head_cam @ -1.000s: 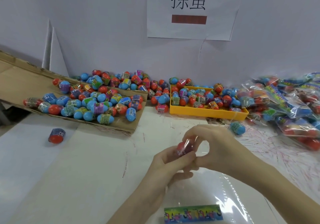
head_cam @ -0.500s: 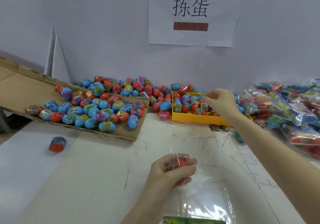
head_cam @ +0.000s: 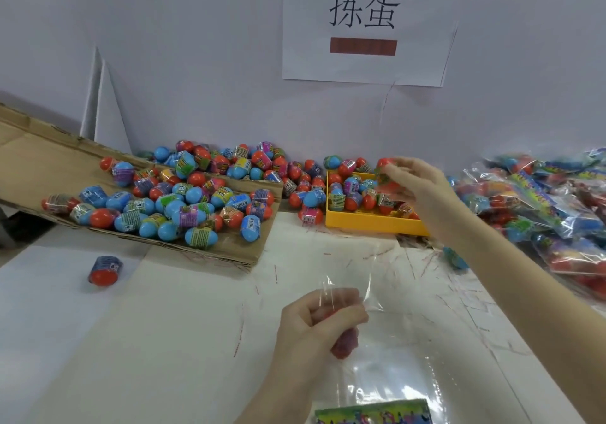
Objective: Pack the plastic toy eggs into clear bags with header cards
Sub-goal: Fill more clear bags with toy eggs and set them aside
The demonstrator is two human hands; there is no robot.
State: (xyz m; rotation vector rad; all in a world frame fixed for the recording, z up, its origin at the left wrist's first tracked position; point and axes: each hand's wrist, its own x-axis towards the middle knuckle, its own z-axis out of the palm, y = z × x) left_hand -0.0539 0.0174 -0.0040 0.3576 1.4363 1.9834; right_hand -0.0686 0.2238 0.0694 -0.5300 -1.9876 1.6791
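My left hand point(head_cam: 319, 320) grips the open mouth of a clear bag point(head_cam: 387, 371) near the table's front. A red egg point(head_cam: 344, 345) lies inside the bag, just below my fingers. The bag's colourful header card point(head_cam: 372, 414) shows at the bottom edge. My right hand point(head_cam: 416, 184) reaches over the yellow tray point(head_cam: 370, 222) of eggs and pinches a red egg point(head_cam: 385, 168) lifted above it.
A cardboard sheet point(head_cam: 32, 164) on the left carries a heap of blue and red eggs point(head_cam: 170, 200). More eggs lie along the wall. One egg point(head_cam: 104, 269) stands alone at the left. Packed bags point(head_cam: 551, 214) are piled at the right.
My right hand left the bag, reached out to the yellow tray and picked up an egg. The egg held by my left hand has dropped deeper into the bag.
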